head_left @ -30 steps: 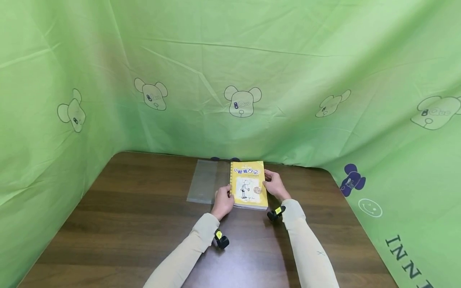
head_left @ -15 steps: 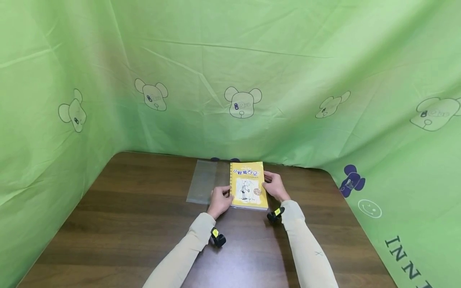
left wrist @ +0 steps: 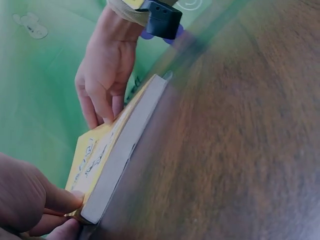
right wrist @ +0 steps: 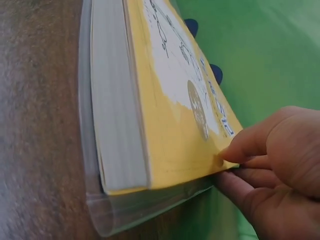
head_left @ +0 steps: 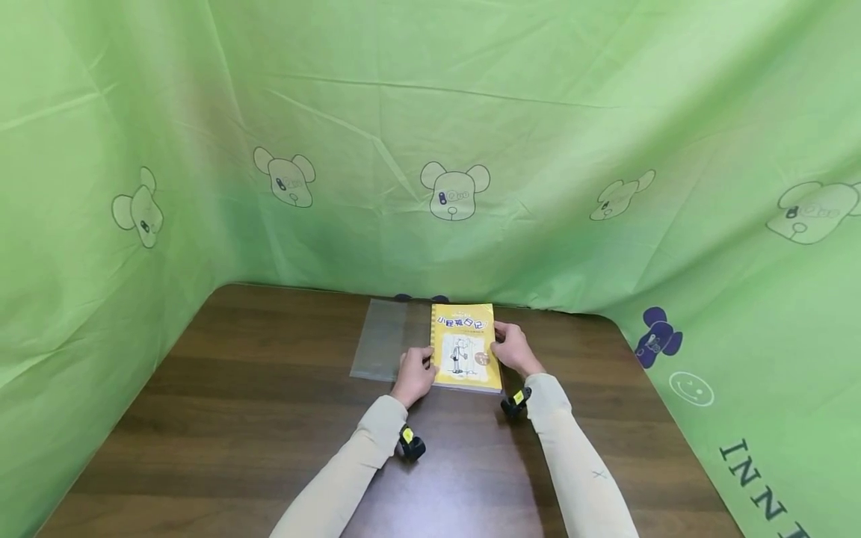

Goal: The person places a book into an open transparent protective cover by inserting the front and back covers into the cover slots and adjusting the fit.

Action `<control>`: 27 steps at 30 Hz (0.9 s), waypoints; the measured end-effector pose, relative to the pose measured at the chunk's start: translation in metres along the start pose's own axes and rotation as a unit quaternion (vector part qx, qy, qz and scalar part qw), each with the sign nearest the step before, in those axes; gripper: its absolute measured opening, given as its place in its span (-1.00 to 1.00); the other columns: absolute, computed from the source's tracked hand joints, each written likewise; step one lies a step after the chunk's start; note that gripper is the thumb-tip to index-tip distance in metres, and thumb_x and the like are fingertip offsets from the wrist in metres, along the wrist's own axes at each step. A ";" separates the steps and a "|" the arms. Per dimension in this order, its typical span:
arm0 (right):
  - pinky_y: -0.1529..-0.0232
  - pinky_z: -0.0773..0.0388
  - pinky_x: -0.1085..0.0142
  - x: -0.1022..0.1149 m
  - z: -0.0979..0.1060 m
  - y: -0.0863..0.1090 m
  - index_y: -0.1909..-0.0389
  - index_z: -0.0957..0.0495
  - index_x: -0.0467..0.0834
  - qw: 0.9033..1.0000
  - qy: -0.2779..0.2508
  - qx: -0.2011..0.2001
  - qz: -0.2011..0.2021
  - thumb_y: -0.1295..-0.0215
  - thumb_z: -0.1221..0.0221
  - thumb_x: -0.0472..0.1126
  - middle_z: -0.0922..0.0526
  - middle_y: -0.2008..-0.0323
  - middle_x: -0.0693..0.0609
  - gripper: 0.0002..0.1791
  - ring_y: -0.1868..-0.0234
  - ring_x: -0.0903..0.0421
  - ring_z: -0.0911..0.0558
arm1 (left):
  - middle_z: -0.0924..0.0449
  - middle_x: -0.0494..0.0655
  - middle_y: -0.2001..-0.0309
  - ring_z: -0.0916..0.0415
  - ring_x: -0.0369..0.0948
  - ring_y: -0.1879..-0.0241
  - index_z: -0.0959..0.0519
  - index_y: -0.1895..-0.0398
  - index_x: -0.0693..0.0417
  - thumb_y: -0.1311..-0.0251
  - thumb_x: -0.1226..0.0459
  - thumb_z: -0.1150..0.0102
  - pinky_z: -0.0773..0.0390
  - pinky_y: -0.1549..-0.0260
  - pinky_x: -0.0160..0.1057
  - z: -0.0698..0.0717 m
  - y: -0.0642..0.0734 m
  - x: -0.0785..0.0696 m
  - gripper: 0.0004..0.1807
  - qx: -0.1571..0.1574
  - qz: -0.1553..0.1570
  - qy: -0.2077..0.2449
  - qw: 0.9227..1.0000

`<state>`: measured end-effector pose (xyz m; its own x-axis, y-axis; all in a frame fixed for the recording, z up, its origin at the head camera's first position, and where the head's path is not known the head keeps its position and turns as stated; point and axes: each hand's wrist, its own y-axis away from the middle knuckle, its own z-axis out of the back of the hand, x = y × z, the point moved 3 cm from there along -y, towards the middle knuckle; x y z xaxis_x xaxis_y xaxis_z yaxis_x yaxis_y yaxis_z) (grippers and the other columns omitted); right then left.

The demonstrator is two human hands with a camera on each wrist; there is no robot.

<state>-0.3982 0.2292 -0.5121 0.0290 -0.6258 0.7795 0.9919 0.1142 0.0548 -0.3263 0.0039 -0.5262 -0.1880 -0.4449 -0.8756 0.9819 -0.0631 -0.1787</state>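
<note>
"Looking at the grip first, what is each hand doing?"

"Both are pinching the yellow book [head_left: 464, 332]. The left hand [head_left: 413, 375] has its thumb on the front cover and its fingers along the spine side. The right hand [head_left: 514, 350] has its thumb on top at the opposite edge, with the fingers lower down. I cannot tell whether either catches any plastic too."

"And where does the book lie?"

"Front up, near the far edge of the brown table [head_left: 255, 426], just before the green curtain [head_left: 377, 97]. Clear plastic [head_left: 377, 340] spreads to its left, and plastic shows below its right edge as well; whether that is one piece, I cannot say."

"How would you handle it well?"

"I take the step to be squaring the book over the plastic. I would guide it lightly and evenly from both sides, thumbs flat so the cover does not bend, and check the curled plastic rim at the right, which could crease if dragged."

"Any lettering?"

"The blue title reads 小屁孩日记. The line beneath it and the round seal [head_left: 482, 359] are too small to read. Dark letters [head_left: 746, 469] on the curtain show 'INNI', perhaps cut off by the frame. The yellow labels [head_left: 407, 435] on the wrist cameras are illegible, and I spot no sure brand."
</note>
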 end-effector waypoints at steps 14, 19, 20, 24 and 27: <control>0.01 -0.61 0.20 0.003 -0.005 0.005 -0.45 -0.30 -0.38 0.999 0.024 -0.023 -0.011 -0.28 -0.03 -0.50 -0.62 -0.16 -0.31 -0.34 -0.04 -0.08 -0.62 | -0.57 0.38 -0.18 -0.51 0.24 -0.23 -0.62 -0.09 0.46 -0.18 0.54 -0.28 -0.47 -0.28 0.10 -0.001 0.001 -0.002 -0.62 -0.002 -0.039 -0.051 0.998; -0.04 -0.63 0.15 0.003 -0.005 0.007 -0.43 -0.31 -0.41 0.999 0.013 -0.030 -0.002 -0.31 -0.06 -0.46 -0.60 -0.19 -0.34 -0.38 -0.09 -0.12 -0.63 | -0.55 0.39 -0.20 -0.46 0.28 -0.26 -0.60 -0.11 0.48 -0.20 0.54 -0.25 -0.42 -0.32 0.12 0.000 0.001 -0.005 -0.62 0.002 -0.037 -0.056 0.998; -0.05 -0.63 0.13 0.002 -0.005 0.007 -0.42 -0.31 -0.43 0.999 0.014 -0.031 0.000 -0.32 -0.07 -0.45 -0.59 -0.19 -0.35 -0.38 -0.10 -0.13 -0.62 | -0.54 0.40 -0.20 -0.45 0.29 -0.26 -0.60 -0.12 0.49 -0.20 0.54 -0.24 -0.40 -0.33 0.12 0.000 0.002 -0.005 -0.62 0.004 -0.036 -0.057 0.998; -0.10 -0.62 0.07 -0.001 -0.005 0.009 -0.40 -0.32 -0.47 0.999 0.014 -0.039 0.011 -0.31 -0.09 -0.45 -0.59 -0.17 -0.38 -0.39 -0.09 -0.14 -0.62 | -0.52 0.42 -0.22 -0.43 0.34 -0.25 -0.57 -0.13 0.52 -0.20 0.55 -0.23 -0.37 -0.34 0.15 -0.003 0.002 -0.008 -0.60 0.011 -0.028 -0.065 0.997; -0.20 -0.58 0.01 -0.002 -0.005 0.010 -0.40 -0.29 -0.50 0.999 0.013 -0.040 0.018 -0.31 -0.09 -0.45 -0.57 -0.19 -0.42 -0.38 -0.13 -0.18 -0.61 | -0.53 0.44 -0.20 -0.45 0.34 -0.21 -0.58 -0.09 0.52 -0.19 0.56 -0.23 -0.39 -0.32 0.15 -0.005 0.001 -0.009 -0.63 0.010 -0.026 -0.078 0.997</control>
<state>-0.3880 0.2279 -0.5166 0.0674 -0.6423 0.7635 0.9969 0.0753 -0.0247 -0.3234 0.0125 -0.5213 -0.2348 -0.5731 -0.7851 0.9713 -0.1075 -0.2120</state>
